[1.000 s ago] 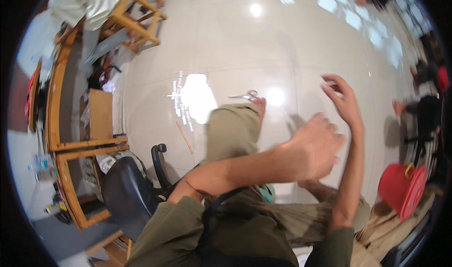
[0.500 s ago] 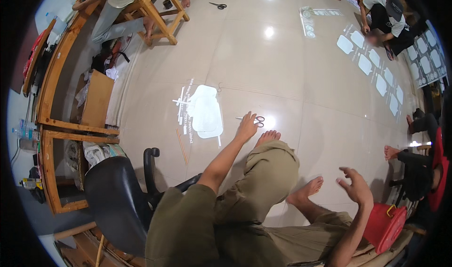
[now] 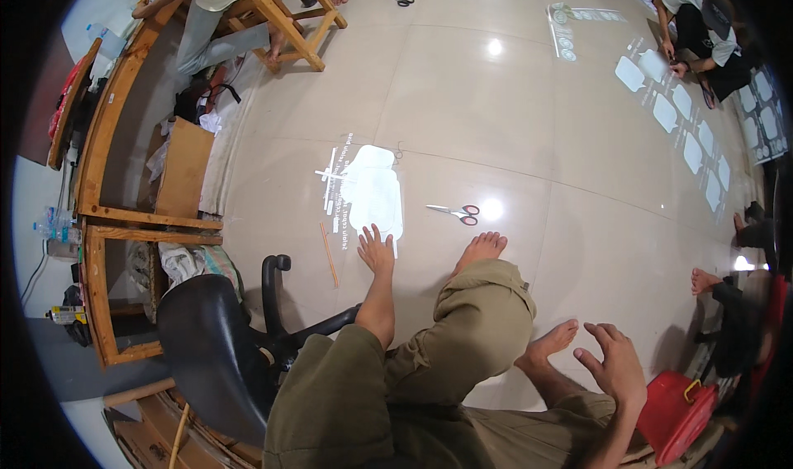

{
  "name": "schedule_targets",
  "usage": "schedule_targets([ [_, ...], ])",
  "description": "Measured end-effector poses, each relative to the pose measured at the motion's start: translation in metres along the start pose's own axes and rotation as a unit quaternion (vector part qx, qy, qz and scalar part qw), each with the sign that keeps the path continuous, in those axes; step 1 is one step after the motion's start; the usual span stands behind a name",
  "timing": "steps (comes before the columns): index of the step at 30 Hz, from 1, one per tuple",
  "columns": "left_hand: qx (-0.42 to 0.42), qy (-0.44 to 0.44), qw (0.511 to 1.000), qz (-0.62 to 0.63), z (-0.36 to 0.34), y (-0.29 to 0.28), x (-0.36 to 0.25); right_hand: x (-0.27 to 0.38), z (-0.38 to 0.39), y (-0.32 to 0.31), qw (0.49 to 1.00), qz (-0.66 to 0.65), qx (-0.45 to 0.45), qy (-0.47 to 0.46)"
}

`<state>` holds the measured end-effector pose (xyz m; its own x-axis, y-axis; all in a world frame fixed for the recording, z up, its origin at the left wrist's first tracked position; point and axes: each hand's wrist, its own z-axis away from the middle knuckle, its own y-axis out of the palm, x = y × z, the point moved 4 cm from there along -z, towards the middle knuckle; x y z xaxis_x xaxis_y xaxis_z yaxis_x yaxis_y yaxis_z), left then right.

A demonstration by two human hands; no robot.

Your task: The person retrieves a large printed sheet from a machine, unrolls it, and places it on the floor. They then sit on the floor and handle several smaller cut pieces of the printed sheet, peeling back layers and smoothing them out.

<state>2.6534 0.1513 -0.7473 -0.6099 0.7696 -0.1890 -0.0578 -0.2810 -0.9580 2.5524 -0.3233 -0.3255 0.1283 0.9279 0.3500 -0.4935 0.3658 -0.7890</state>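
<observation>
Clock directions are running from the overlapping white sheets (image 3: pixel 376 192), with twelve toward the top of the view. The white sheets are lying flat on the tiled floor (image 3: pixel 512 138), their lower edge passing under the fingertips of the left hand (image 3: pixel 377 258) at six o'clock. Those fingers are standing spread and pointing toward twelve; whether they are pressing on the paper cannot be told. Lettered strips (image 3: pixel 339 196) are lying at nine, just beside the sheets, bearing lines of small print. A thin orange stick (image 3: pixel 330 254) is lying at seven. Scissors (image 3: pixel 459 214) are lying between three and four, blades pointing toward nine. The right hand (image 3: pixel 615 368) is hovering at four, fingers loosely curving, thumb standing apart. A red bucket (image 3: pixel 671 423) with a yellow handle is standing near it, its contents not showing. A cardboard box (image 3: pixel 186 167) is standing at nine, well apart, with clear plastic showing at its edge. Rounded white cut-outs (image 3: pixel 664 114) are lying in rows between two and three, their lettering appearing too small to read
</observation>
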Motion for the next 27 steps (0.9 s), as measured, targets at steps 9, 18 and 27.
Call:
schedule_targets([
  [9,-0.148,0.092,0.983,0.054,-0.012,-0.037,0.013,0.008,-0.002,0.005,0.997,-0.067,-0.01,-0.022],
  [18,0.042,0.293,0.872,0.39,0.019,-0.287,-0.154,0.035,0.002,-0.008,0.993,-0.014,-0.073,-0.088],
  [27,0.388,0.557,0.554,0.482,0.176,-0.465,-0.327,0.043,0.002,-0.065,0.839,-0.373,-0.366,-0.15],
])
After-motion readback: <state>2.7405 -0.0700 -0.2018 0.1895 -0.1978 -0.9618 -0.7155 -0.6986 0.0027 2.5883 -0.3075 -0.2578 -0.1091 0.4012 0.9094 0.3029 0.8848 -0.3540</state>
